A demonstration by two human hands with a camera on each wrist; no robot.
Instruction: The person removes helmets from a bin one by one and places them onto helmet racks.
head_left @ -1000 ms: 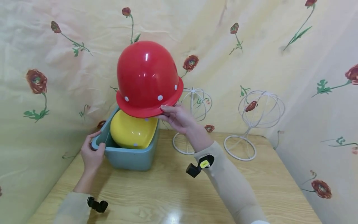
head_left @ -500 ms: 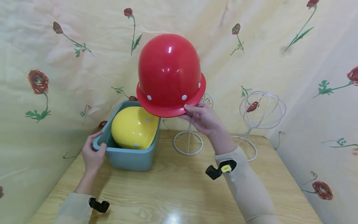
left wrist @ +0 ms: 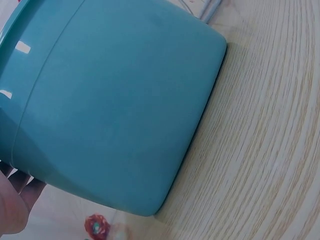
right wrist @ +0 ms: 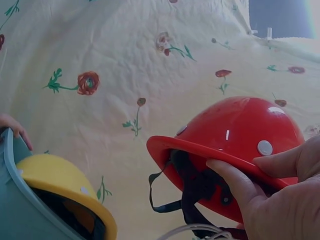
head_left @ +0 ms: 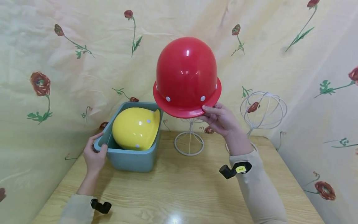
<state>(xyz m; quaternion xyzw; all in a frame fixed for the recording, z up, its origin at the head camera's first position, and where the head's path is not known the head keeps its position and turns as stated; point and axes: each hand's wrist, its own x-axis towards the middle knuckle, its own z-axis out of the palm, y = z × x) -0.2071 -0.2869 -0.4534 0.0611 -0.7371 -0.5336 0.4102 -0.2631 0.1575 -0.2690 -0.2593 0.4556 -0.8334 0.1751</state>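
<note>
My right hand (head_left: pixel 221 119) pinches the brim of a red hard hat (head_left: pixel 186 73), thumb on top and fingers beneath. The hat is held dome up in the air, hiding the upper part of a white wire stand (head_left: pixel 189 143) behind it. In the right wrist view, black straps (right wrist: pixel 192 187) hang below the red shell. At the left, my left hand (head_left: pixel 95 155) grips the near left corner of a blue-green bin (head_left: pixel 130 160), thumb over the rim. A yellow hard hat (head_left: pixel 134 129) lies on its side inside that bin.
A second white wire stand (head_left: pixel 263 110) with a round cage top stands on the right, partly behind my right forearm. Flower-patterned cloth (head_left: pixel 92 77) hangs behind and beside the wooden table (head_left: pixel 167 193).
My right hand has carried the red hard hat to the right, away from above the bin and in front of the nearer wire stand. The left hand stays on the bin.
</note>
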